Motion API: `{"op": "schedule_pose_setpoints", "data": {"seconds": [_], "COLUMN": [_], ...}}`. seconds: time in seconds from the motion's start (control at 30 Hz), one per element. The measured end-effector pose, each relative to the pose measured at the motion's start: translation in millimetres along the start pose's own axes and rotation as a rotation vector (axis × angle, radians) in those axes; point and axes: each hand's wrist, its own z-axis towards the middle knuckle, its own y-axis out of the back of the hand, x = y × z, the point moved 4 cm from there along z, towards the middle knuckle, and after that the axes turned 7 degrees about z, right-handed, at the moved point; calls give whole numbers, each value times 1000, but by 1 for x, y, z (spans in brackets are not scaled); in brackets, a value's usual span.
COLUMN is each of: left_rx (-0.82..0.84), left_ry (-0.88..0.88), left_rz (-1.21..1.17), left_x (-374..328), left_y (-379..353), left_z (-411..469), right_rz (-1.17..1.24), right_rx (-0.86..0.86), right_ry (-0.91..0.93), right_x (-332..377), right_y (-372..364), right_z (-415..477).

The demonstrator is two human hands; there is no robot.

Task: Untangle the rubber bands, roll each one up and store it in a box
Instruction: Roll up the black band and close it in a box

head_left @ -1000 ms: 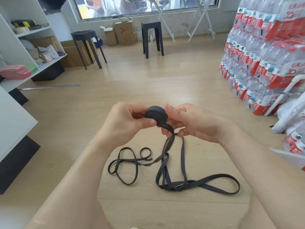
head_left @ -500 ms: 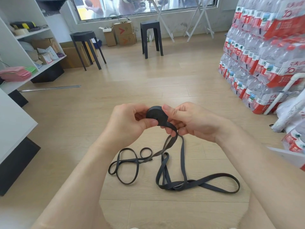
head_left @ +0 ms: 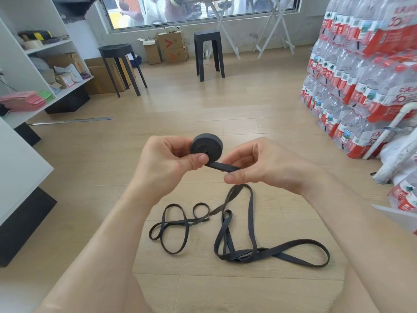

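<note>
**A:** Where's the band, and who has it?

**B:** It's up in the air over the floor (head_left: 203,109). The left hand (head_left: 167,163) pinches the roll (head_left: 206,146), with the thumb on its flat face and the fingers curled behind. Just right of it, the right hand (head_left: 266,166) grips the tail (head_left: 222,167) between thumb and fingers, close to where it leaves the roll.

**A:** And the rest of it?

**B:** It hangs from the right hand to the floor. The small loops (head_left: 173,231) lie to the left and a long loop (head_left: 293,251) runs out to the right. I can't tell whether that is one band doubled or two crossing.

**A:** How will it handle?

**B:** I'd say it is light, limp and flat. The rubber should be grippy rather than slippery, and nothing about it looks fragile. My guess is the roll is springy and would loosen if the thumb came off.

**A:** So where should it be held?

**B:** By the sides of the roll, as the left hand holds it, with the tail taken near the roll and kept flat. One hanging strand looks twisted. It likely needs turning flat before it reaches the roll, or the winding will bulge.
</note>
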Motion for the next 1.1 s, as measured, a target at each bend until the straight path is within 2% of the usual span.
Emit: {"op": "schedule_pose_setpoints", "data": {"seconds": [0.13,0.27,0.53,0.73,0.83,0.93,1.1], "left_rx": [-44,32,136,146,225,368,544], "left_ry": [62,109,186,221,270,346,493], "left_rz": [31,83,169,220,203,142,-57], "left_x": [6,8,11,12,14,20,31], "left_y": [13,10,11,14,10,8,1], "left_z": [2,2,4,6,4,1,-4], "right_rz": [-194,-419,-661,-846,-817,-689,-431], "right_rx": [-159,-258,-243,-271,-237,-116,27], "right_ry": [192,362,490,575,555,484,225], "right_x": [11,20,23,26,25,21,14], "right_y": [2,-3,-14,-22,-22,-24,-26], "right_z": [-3,-8,-7,-9,-6,-1,0]}}
